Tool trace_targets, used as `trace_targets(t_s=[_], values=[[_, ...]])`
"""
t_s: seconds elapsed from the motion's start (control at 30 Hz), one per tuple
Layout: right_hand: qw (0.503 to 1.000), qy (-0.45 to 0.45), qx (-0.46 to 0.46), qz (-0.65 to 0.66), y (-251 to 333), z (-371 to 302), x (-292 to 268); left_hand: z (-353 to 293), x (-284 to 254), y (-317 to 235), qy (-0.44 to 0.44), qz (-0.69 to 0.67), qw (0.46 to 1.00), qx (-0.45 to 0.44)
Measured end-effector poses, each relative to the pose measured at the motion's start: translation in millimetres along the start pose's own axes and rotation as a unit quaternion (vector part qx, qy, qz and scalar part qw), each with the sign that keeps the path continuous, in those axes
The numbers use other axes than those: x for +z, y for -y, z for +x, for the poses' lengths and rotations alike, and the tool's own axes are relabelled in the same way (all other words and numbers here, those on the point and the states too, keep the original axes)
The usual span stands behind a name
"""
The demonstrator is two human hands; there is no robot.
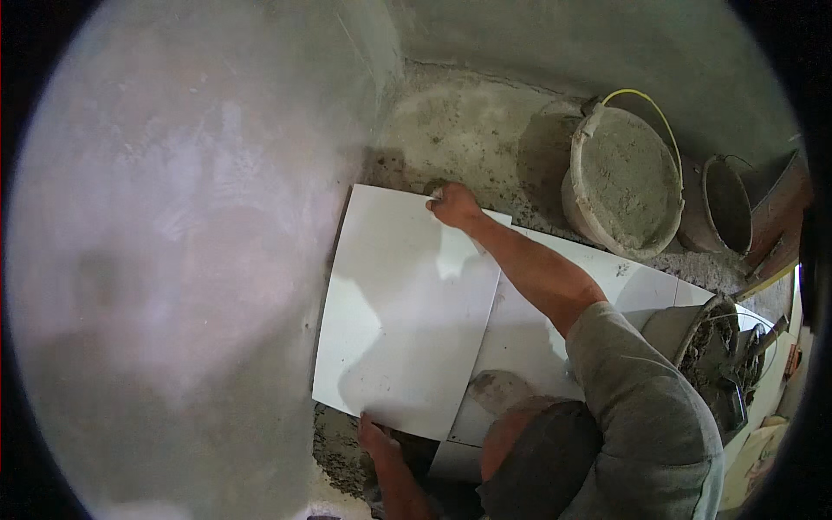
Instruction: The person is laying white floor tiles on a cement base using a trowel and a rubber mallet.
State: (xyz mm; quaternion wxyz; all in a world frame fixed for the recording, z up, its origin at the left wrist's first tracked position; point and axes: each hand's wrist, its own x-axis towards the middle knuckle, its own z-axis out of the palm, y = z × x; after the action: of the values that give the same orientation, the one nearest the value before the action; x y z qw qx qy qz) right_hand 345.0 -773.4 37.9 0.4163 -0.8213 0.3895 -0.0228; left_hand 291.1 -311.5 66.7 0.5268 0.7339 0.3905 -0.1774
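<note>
A large white tile lies in front of me, close along the wall on the left. My right hand grips its far edge, the fingers curled over the rim. At the near edge, my left hand holds the tile with its thumb on top and the other fingers mostly hidden below. Rough grey mortar shows under and beside the near edge. Against the tile's right side runs a row of other white tiles, and a seam is visible between them.
A plastered wall rises on the left. Bare rough floor lies beyond the tiles. At the far right stand a bucket full of grey mix and a smaller bucket. Nearer, a mortar bucket sits beside my right arm.
</note>
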Motion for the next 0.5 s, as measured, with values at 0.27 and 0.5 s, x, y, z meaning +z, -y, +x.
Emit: trace_targets(t_s=[0.27,0.5], values=[[0.975,0.089,-0.072,-0.192,13,38,-7,21,2,-2,0.028,-0.032,0.999,-0.026],[0.965,0.13,-0.118,-0.196,-7,56,-10,15,11,-12,0.038,-0.034,0.998,-0.027]])
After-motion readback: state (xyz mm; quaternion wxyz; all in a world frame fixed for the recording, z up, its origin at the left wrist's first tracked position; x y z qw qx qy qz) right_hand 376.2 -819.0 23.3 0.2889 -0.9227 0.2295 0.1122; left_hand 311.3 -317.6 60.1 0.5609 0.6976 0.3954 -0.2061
